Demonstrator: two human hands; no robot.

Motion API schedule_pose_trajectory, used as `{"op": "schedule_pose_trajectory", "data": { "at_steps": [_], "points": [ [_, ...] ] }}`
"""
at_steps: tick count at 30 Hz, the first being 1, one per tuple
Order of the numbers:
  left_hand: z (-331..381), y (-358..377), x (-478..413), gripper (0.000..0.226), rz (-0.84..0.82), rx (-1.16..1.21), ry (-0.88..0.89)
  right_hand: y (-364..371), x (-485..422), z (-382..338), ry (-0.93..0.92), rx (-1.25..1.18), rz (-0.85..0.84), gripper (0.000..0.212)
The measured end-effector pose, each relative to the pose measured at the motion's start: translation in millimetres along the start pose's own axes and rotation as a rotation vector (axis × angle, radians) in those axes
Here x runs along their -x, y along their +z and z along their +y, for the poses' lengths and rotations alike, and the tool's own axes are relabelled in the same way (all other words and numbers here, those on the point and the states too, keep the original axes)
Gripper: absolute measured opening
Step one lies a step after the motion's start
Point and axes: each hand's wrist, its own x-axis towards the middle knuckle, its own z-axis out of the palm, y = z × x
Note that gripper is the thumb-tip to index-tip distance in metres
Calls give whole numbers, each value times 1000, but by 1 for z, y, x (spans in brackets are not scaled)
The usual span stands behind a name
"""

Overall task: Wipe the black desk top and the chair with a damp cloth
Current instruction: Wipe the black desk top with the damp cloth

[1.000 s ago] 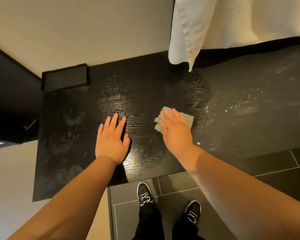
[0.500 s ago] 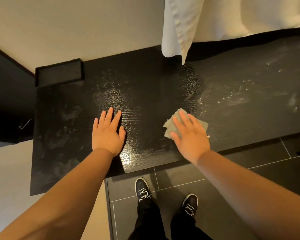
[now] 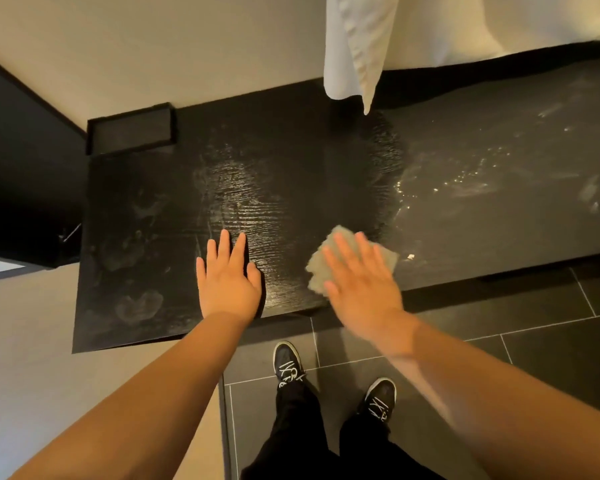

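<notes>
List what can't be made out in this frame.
Head view only.
cloth: mostly under the right hand and motion-blurred; its folds cannot be told.
black desk top: right end cut off by the frame edge; back strip hidden behind the hanging white fabric.
chair: not in view.
black tray: too dark to tell whether anything lies in it.
left hand: covers the desk beneath it.

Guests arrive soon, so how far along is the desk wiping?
The middle of the desk top looks wiped: glossy and wet. In hand: the right hand presses the cloth flat near the front edge, while the left hand rests flat beside it. Left: dull smudges at the left end, white streaks on the right. No chair is in view.
</notes>
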Motion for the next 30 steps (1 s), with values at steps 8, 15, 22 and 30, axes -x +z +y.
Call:
{"op": "schedule_pose_trajectory", "data": {
  "at_steps": [8,15,22,30],
  "points": [
    [19,8,11,64,24,1,-110,-17,0,12,83,-75,38,68],
    [20,9,11,61,40,-9,-95,3,2,-31,-333,6,-27,64],
    [15,1,5,61,-71,5,-43,-8,23,46,-59,95,-25,65],
    [-58,-38,-1,49,-166,430,76,-3,-22,-128,-238,-75,-114,65]
  ]
}}
